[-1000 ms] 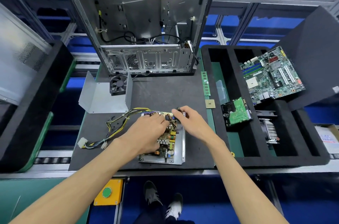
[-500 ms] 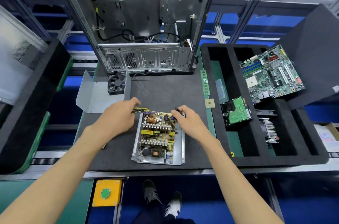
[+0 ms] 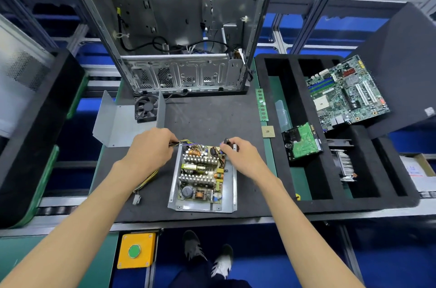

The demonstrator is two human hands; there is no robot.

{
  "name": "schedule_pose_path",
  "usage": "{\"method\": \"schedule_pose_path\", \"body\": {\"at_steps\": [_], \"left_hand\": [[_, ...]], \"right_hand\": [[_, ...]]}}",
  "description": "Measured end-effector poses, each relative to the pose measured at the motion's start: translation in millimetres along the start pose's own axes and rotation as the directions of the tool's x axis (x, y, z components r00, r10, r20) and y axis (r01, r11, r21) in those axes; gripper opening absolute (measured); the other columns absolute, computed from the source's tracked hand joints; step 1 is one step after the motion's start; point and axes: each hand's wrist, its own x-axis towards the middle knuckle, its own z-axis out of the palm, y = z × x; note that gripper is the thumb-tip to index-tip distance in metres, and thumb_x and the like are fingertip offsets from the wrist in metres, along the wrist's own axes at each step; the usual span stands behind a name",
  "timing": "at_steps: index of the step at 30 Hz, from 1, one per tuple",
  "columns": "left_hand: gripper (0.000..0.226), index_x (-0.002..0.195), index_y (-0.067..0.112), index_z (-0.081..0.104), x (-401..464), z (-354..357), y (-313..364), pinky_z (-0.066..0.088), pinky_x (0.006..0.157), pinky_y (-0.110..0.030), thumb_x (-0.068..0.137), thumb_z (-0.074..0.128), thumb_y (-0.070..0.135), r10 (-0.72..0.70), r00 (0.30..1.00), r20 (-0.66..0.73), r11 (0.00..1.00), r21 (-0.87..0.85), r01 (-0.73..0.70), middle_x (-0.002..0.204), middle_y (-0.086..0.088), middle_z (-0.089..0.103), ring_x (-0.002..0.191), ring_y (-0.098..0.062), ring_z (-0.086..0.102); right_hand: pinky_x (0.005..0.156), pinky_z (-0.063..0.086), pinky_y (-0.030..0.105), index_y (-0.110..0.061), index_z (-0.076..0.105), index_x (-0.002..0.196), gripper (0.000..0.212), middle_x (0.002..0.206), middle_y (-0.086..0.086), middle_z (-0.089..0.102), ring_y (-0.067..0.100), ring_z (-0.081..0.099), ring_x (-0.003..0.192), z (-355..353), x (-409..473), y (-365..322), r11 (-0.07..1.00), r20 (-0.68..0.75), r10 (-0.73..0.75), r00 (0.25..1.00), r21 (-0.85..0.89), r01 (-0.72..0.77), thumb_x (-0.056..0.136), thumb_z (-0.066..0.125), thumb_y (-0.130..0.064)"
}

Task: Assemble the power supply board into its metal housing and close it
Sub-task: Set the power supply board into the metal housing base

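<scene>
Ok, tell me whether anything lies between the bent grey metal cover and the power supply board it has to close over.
Yes: the left hand, gripping the yellow-black cable bundle, lies between the bent grey metal cover and the power supply board.

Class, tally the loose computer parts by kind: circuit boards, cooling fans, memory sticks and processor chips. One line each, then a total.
Circuit boards: 2, the power supply board and the motherboard
Cooling fans: 1
Memory sticks: 1
Processor chips: 1
Total: 5
</scene>
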Motion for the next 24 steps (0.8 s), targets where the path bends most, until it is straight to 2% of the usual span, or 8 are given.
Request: {"method": "schedule_pose_path", "body": {"at_steps": [4, 6, 9, 12, 15, 19, 22, 24], "left_hand": [[0.032, 0.116, 0.023, 0.07, 0, -8, 3, 0.046, 0.075, -0.037, 0.093, 0.05, 0.015, 0.007, 0.997, 0.075, 0.981, 0.193, -0.021, 0.113, -0.003, 0.063, 0.103, -0.029, 0.061], [0.03, 0.119, 0.016, 0.068, -2, -12, 9, 0.046, 0.083, -0.038, 0.096, 0.049, 0.017, 0.102, 0.994, -0.034, 0.967, 0.237, -0.091, 0.114, -0.006, 0.059, 0.106, -0.029, 0.057], [0.035, 0.126, 0.015, 0.065, -15, -11, 31, 0.045, 0.093, -0.039, 0.098, 0.054, 0.034, 0.312, 0.93, -0.196, 0.95, 0.066, -0.305, 0.116, -0.005, 0.063, 0.109, -0.025, 0.056], [0.056, 0.137, 0.019, 0.054, -28, 9, 60, 0.037, 0.104, -0.037, 0.094, 0.054, 0.054, 0.464, 0.886, 0.019, 0.876, 0.139, -0.462, 0.126, -0.001, 0.059, 0.119, -0.023, 0.051], [0.063, 0.142, 0.017, 0.046, -26, 28, 68, 0.034, 0.109, -0.034, 0.091, 0.061, 0.051, 0.433, 0.896, 0.096, 0.876, 0.191, -0.443, 0.136, -0.001, 0.053, 0.128, -0.022, 0.046], [0.074, 0.147, 0.017, 0.04, -21, 31, 62, 0.042, 0.103, -0.034, 0.085, 0.072, 0.041, 0.414, 0.898, 0.148, 0.888, 0.153, -0.434, 0.137, -0.002, 0.051, 0.129, -0.021, 0.047], [0.065, 0.144, 0.018, 0.044, -20, 30, 58, 0.045, 0.096, -0.033, 0.085, 0.07, 0.029, 0.417, 0.898, 0.142, 0.888, 0.149, -0.435, 0.136, 0.0, 0.053, 0.128, -0.02, 0.048], [0.06, 0.14, 0.018, 0.048, -20, 27, 56, 0.047, 0.09, -0.034, 0.084, 0.068, 0.027, 0.421, 0.897, 0.136, 0.887, 0.145, -0.439, 0.131, 0.001, 0.056, 0.124, -0.02, 0.051]], "right_hand": [[0.083, 0.038, 0.03, -0.019, 0.065, 0.129, 0.037, 0.117, -0.002, 0.064, 0.017, 0.056, 0.107, 1, 3, -1, 0.998, 0.008, 0.047, 0.999, 0.047, -0.048, 0.108, 0.042, -0.04], [0.09, 0.037, 0.031, -0.018, 0.062, 0.135, 0.041, 0.13, 0.004, 0.063, 0.019, 0.054, 0.115, 1, 3, -1, 0.996, 0.009, 0.07, 0.998, 0.06, -0.07, 0.109, 0.036, -0.036], [0.1, 0.035, 0.029, -0.019, 0.05, 0.149, 0.044, 0.149, 0.003, 0.054, 0.02, 0.048, 0.134, 0, 2, 1, 0.995, 0.015, 0.068, 0.998, 0.065, -0.069, 0.11, 0.035, -0.031], [0.098, 0.031, 0.026, -0.021, 0.037, 0.157, 0.051, 0.152, 0.0, 0.05, 0.013, 0.047, 0.126, 0, -2, 4, 0.99, 0.021, 0.063, 0.998, 0.125, -0.065, 0.109, 0.041, -0.037], [0.108, 0.031, 0.029, -0.025, 0.034, 0.159, 0.053, 0.158, -0.005, 0.043, 0.012, 0.042, 0.136, -2, -7, 10, 0.98, 0.044, 0.074, 0.996, 0.181, -0.081, 0.108, 0.039, -0.04], [0.121, 0.034, 0.045, -0.03, 0.036, 0.158, 0.051, 0.161, -0.003, 0.042, 0.018, 0.041, 0.145, -6, -12, 15, 0.983, 0.123, 0.046, 0.991, 0.17, -0.067, 0.108, 0.037, -0.035], [0.119, 0.032, 0.035, -0.031, 0.03, 0.162, 0.053, 0.163, -0.009, 0.036, 0.013, 0.036, 0.147, -9, -16, 17, 0.983, 0.146, 0.015, 0.989, 0.18, -0.041, 0.109, 0.039, -0.036], [0.107, 0.04, 0.028, -0.032, 0.03, 0.162, 0.054, 0.152, -0.01, 0.044, 0.01, 0.043, 0.135, -11, -19, 20, 0.968, 0.16, 0.019, 0.987, 0.245, -0.058, 0.109, 0.043, -0.037]]}}
